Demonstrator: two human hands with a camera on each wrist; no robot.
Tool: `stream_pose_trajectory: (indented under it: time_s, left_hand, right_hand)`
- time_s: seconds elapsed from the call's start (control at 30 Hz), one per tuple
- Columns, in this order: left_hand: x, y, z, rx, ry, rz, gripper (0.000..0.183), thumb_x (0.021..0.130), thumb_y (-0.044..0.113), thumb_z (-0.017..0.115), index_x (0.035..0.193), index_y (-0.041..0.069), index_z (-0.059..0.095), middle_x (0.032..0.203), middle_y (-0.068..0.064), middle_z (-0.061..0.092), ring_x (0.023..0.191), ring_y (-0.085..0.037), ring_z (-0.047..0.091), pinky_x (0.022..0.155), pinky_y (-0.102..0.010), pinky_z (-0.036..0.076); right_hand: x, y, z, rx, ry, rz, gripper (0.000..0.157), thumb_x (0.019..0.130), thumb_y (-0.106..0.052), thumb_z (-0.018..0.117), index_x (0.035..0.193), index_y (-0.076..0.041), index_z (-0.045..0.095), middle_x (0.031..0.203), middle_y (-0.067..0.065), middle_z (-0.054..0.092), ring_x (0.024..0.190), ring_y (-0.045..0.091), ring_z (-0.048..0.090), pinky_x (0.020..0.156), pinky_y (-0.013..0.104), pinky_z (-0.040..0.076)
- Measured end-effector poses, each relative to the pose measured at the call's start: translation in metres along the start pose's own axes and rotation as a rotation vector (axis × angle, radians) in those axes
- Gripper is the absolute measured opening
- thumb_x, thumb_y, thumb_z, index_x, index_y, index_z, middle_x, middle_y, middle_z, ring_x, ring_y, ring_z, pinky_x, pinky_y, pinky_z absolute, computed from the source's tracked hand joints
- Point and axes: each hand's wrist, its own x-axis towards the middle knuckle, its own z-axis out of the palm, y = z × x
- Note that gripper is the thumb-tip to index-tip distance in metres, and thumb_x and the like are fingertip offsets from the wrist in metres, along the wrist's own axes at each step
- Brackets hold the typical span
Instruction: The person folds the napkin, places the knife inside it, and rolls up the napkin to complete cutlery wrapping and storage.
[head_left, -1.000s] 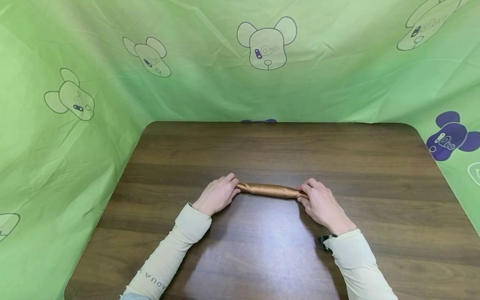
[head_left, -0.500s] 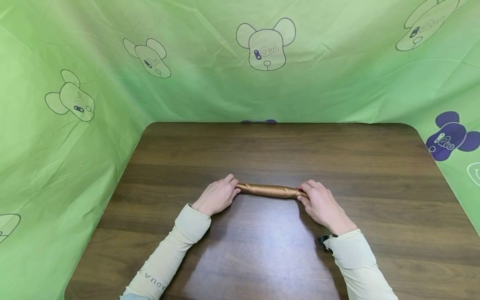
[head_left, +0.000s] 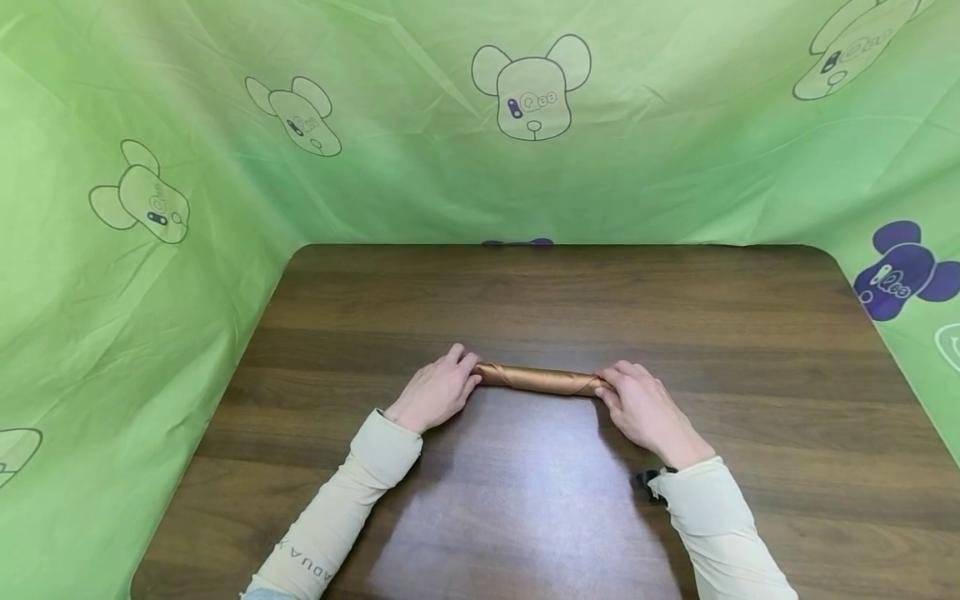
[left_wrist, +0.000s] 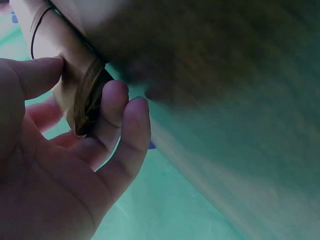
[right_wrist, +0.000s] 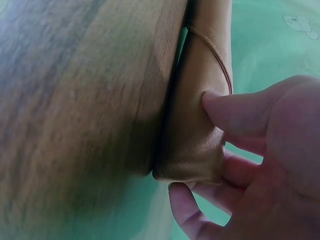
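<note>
A roll of shiny copper-brown cloth (head_left: 542, 380) lies crosswise on the wooden table, its wrapped edges running slantwise near both ends. My left hand (head_left: 438, 387) grips the left end; in the left wrist view the thumb presses on the rolled cloth (left_wrist: 75, 45) and the fingers curl at its folded tip. At the opposite end, my right hand (head_left: 645, 408) pinches the roll between thumb and fingers. The right wrist view shows that thumb on top of the cloth (right_wrist: 195, 120), with a fingertip at its flat end. In the head view the hands cover both ends.
The brown wood-grain table (head_left: 555, 292) has rounded far corners. A green cloth backdrop (head_left: 405, 192) printed with bear heads hangs behind it and along both sides. A dark band or strap (head_left: 651, 486) shows at the right cuff.
Both hands keep their hold at the ends. The cloth's slanted edges have shifted slightly as the roll turns a little, and the left fingers have moved slightly away from me.
</note>
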Motion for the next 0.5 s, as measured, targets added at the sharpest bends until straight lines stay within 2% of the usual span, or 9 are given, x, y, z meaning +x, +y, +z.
stream_pose_trajectory:
  time_s: [0.13,0.27,0.5]
  left_hand:
    - [0.0004,-0.0004,-0.0007,-0.005,-0.019,-0.003,0.023,0.090,0.023,0.051,0.110,0.012,0.054,0.093,-0.004,0.048,0.067,-0.017,0.053,0.058,-0.033,0.046]
    - [0.0017,-0.0002,-0.0011,0.004,-0.045,-0.010,0.037,0.091,0.023,0.049,0.125,0.009,0.049,0.102,-0.005,0.049,0.077,-0.018,0.057,0.069,-0.032,0.048]
    - [0.0035,-0.0003,-0.0025,0.003,-0.048,-0.016,0.043,0.090,0.022,0.051,0.129,0.007,0.045,0.107,-0.005,0.047,0.081,-0.016,0.058,0.069,-0.031,0.049]
  right_hand:
    - [0.0009,-0.0014,-0.0001,0.003,-0.012,0.019,0.025,0.086,-0.013,0.055,0.106,0.000,0.061,0.095,0.010,0.059,0.092,0.029,0.053,0.075,0.046,0.043]
    - [0.0025,-0.0017,0.0007,-0.003,-0.014,0.028,0.026,0.086,-0.012,0.054,0.107,0.001,0.061,0.095,0.011,0.059,0.090,0.029,0.052,0.075,0.045,0.042]
    - [0.0050,-0.0012,0.0018,-0.005,-0.013,0.048,0.026,0.086,-0.011,0.053,0.107,0.002,0.061,0.093,0.011,0.056,0.087,0.031,0.050,0.075,0.045,0.040]
